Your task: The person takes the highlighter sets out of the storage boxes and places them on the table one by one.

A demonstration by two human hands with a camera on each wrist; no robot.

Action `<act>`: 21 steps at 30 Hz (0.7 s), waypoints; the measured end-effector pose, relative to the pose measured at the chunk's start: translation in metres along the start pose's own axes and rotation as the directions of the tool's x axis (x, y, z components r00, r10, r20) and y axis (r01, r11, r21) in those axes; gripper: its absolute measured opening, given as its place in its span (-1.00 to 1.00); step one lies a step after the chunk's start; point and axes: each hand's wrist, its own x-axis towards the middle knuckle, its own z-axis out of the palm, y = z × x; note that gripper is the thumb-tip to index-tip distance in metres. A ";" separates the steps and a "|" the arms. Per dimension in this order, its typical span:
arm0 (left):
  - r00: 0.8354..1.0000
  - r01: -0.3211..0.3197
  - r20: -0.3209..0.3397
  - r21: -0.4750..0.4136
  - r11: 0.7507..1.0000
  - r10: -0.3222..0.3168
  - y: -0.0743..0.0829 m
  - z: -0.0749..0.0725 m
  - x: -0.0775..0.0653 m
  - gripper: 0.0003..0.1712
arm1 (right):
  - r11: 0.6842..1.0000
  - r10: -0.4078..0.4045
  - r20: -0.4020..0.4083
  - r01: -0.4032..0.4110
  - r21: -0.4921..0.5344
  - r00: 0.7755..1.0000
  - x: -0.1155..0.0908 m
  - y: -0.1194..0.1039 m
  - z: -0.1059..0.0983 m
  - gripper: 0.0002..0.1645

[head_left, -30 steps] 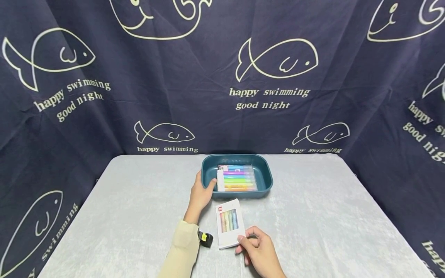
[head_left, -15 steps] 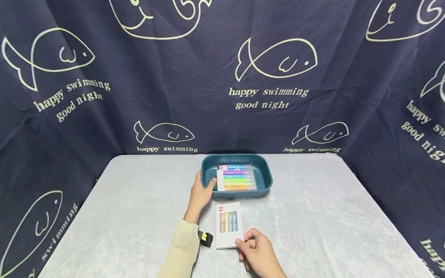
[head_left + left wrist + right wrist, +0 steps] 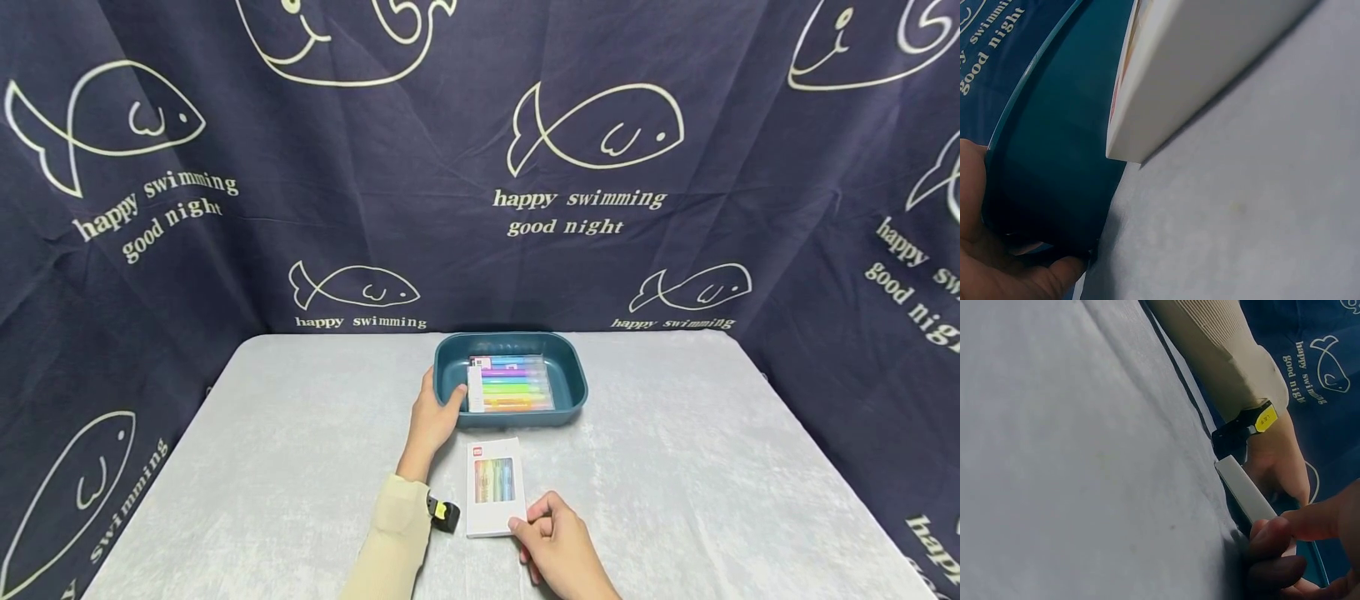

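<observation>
A dark teal plastic bin point(image 3: 566, 408) stands toward the table's far side. My left hand point(image 3: 433, 419) grips its left end, the thumb over the rim; the fingers outside are mostly hidden in the head view. Inside the bin lies a clear pack of coloured pens point(image 3: 517, 385). Nearer to me is a white box point(image 3: 495, 518) whose window shows a row of coloured sticks. My right hand point(image 3: 561, 542) pinches that box at its lower right corner between thumb and fingers. The left wrist view shows the white box point(image 3: 1191, 75) low over or on the tabletop, close to the bin point(image 3: 1054, 144).
A pale grey cloth covers the table point(image 3: 315, 433). Dark blue curtains point(image 3: 465, 275) with fish drawings hang behind and at both sides. A black camera mount point(image 3: 445, 514) on the left wrist sits just left of the white box.
The white box has turned from a slight tilt to nearly straight and come slightly toward me, with my right hand still pinching it. My left hand and the bin stay in place.
</observation>
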 end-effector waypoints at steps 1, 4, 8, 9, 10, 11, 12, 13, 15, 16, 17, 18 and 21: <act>1.000 0.001 0.001 0.002 1.000 -0.001 0.000 0.000 0.000 -0.17 | 1.000 -0.001 0.003 0.001 0.000 1.000 0.000 0.000 0.000 -0.59; 1.000 0.001 0.001 0.005 1.000 -0.001 0.000 0.000 0.000 -0.18 | 1.000 -0.003 0.009 0.003 0.000 1.000 -0.001 0.001 -0.001 -0.59; 1.000 0.000 -0.001 0.005 1.000 0.000 0.001 0.000 0.000 -0.19 | 1.000 0.005 0.017 -0.005 -0.004 1.000 -0.001 0.000 -0.003 -0.60; 1.000 0.001 -0.001 0.005 1.000 -0.001 0.001 0.000 0.000 -0.19 | 1.000 0.006 0.018 -0.006 -0.006 1.000 -0.001 0.000 -0.003 -0.61; 1.000 0.001 0.000 0.005 1.000 -0.001 0.002 0.000 0.000 -0.19 | 1.000 0.008 0.019 -0.008 -0.007 1.000 -0.001 -0.001 -0.003 -0.61; 1.000 -0.001 0.000 0.005 1.000 0.001 0.002 0.000 0.000 -0.19 | 1.000 0.010 0.019 -0.009 -0.009 1.000 -0.001 -0.001 -0.003 -0.62; 1.000 0.000 0.000 0.004 1.000 0.000 0.002 0.000 0.000 -0.19 | 1.000 0.009 0.018 -0.009 -0.009 1.000 -0.001 -0.001 -0.003 -0.62; 1.000 -0.001 0.001 0.004 1.000 0.001 0.002 0.000 0.000 -0.19 | 1.000 0.007 0.016 -0.007 -0.009 1.000 -0.002 -0.001 -0.003 -0.62; 1.000 0.001 0.004 0.005 1.000 -0.001 0.002 -0.001 0.000 -0.19 | 1.000 0.001 0.007 -0.001 -0.008 1.000 -0.002 -0.002 -0.003 -0.62; 1.000 0.002 0.004 0.005 1.000 -0.002 0.002 -0.001 -0.001 -0.19 | 1.000 -0.001 0.003 0.001 -0.006 1.000 -0.002 -0.002 -0.003 -0.61; 1.000 0.005 0.004 0.006 1.000 -0.005 0.002 -0.001 -0.001 -0.19 | 1.000 -0.003 -0.002 0.003 -0.005 1.000 -0.003 -0.002 -0.003 -0.61; 1.000 0.007 0.004 0.006 1.000 -0.007 0.001 -0.001 -0.001 -0.19 | 1.000 -0.003 -0.006 0.003 -0.003 1.000 -0.003 -0.003 -0.003 -0.61; 1.000 0.014 0.002 0.007 1.000 -0.014 0.001 0.000 0.000 -0.18 | 1.000 -0.001 -0.011 0.001 -0.013 1.000 -0.004 -0.004 -0.004 -0.59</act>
